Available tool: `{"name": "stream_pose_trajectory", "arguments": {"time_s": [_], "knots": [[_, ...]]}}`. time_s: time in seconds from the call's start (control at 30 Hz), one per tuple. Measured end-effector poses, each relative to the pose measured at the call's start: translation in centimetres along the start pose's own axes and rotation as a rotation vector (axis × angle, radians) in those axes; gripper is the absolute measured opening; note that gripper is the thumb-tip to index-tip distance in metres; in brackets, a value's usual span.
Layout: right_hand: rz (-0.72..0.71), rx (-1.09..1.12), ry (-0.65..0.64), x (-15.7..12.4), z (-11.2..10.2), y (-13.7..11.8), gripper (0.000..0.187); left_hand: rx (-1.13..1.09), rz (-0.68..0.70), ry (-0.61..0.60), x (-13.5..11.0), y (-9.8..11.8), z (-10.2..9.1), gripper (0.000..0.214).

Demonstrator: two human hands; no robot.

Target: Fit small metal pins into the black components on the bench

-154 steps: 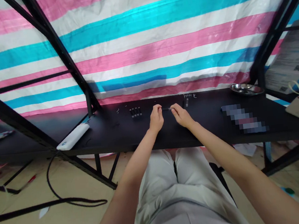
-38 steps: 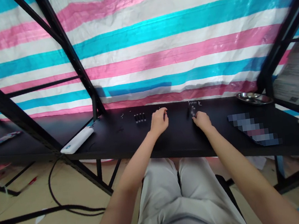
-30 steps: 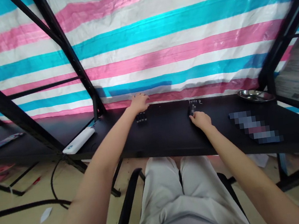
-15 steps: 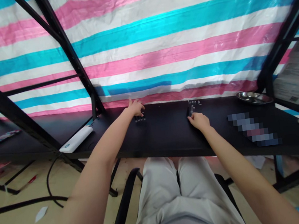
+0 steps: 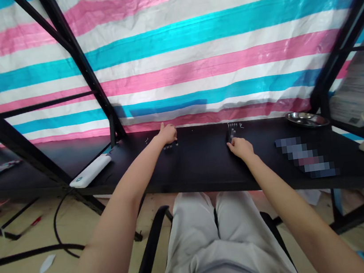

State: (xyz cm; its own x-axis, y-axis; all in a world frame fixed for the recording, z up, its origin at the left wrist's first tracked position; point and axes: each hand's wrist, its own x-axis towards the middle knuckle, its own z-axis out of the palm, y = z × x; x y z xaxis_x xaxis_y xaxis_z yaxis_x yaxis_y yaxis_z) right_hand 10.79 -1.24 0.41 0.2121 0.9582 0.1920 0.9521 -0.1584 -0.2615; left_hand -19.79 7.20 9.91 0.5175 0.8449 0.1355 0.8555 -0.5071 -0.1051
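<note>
Left hand (image 5: 168, 134): placed at ten o'clock from the middle of the bench (image 5: 202, 165), twelve being taken toward the striped sheet (image 5: 213, 67); its fingers are bent down over the row of small cylinders (image 5: 168, 147), and whether one is pinched cannot be told.
Row under the fingers: laid at ten o'clock; its far part is hidden by the hand, and only pale-tipped near ends are left showing.
Right hand (image 5: 241, 147): rested at three o'clock, thumb and forefinger brought close together beside the small grey pieces (image 5: 233, 133); whether anything is clamped between them cannot be told.
Grey pieces: grouped at two o'clock, partly covered by the fingertips; white bits (image 5: 233, 125) are lined up just beyond them.
White case (image 5: 91, 171): laid aslant at nine o'clock, well apart from both hands.
Metal dish (image 5: 307, 119): set between two and three o'clock, near the far edge.
Blurred item (image 5: 307, 158): laid at three o'clock, its surface masked by pixels.
</note>
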Motion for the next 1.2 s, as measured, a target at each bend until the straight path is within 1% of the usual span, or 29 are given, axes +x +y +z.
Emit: {"name": "stream_pose_trajectory", "arguments": {"time_s": [0.07,0.13,0.2,0.27,0.33,0.43,0.5,0.57,0.67,0.83,0.93,1.03,1.2], "knots": [[0.001,-0.003,0.006,0.0,0.0,0.0,0.032,-0.05,0.021,0.071,0.1,0.6,-0.3,0.004],[0.001,-0.008,0.02,-0.2,-0.1,-0.1,0.033,-0.122,0.032,0.171,0.1,1.6,-0.7,0.005],[-0.003,-0.009,0.045,-0.3,-0.2,-0.2,0.034,-0.219,0.018,0.293,0.1,3.1,-0.8,0.008],[-0.027,0.002,0.085,-0.6,-0.4,-0.5,0.038,-0.331,-0.015,0.408,-0.1,4.9,-0.5,0.012],[-0.093,0.033,0.144,-0.9,-0.5,-0.9,0.041,-0.437,-0.03,0.489,-0.4,6.9,0.5,0.016],[-0.264,0.128,0.214,-1.3,-0.6,-1.5,0.039,-0.541,-0.026,0.559,-1.2,9.9,2.7,0.018],[-0.38,0.189,0.219,-1.6,-0.5,-2.0,0.04,-0.565,-0.016,0.597,-1.8,11.4,4.3,0.017],[-0.487,0.203,0.198,-1.7,-0.2,-2.4,0.046,-0.579,-0.023,0.608,-2.4,12.2,5.6,0.017],[-0.604,0.153,0.159,-1.7,0.2,-2.9,0.046,-0.59,-0.017,0.6,-3.0,12.6,6.8,0.018],[-0.671,0.057,0.135,-1.5,0.8,-3.1,0.038,-0.618,0.052,0.579,-3.3,12.6,7.3,0.017],[-0.674,0.041,0.156,-1.3,1.1,-2.9,0.035,-0.634,0.093,0.577,-3.1,12.7,7.5,0.017],[-0.66,0.043,0.174,-1.2,1.2,-2.8,0.034,-0.647,0.098,0.591,-3.0,12.7,7.7,0.016],[-0.612,0.022,0.156,-1.3,1.1,-2.8,0.033,-0.664,0.108,0.589,-2.8,12.5,7.9,0.016]]}}
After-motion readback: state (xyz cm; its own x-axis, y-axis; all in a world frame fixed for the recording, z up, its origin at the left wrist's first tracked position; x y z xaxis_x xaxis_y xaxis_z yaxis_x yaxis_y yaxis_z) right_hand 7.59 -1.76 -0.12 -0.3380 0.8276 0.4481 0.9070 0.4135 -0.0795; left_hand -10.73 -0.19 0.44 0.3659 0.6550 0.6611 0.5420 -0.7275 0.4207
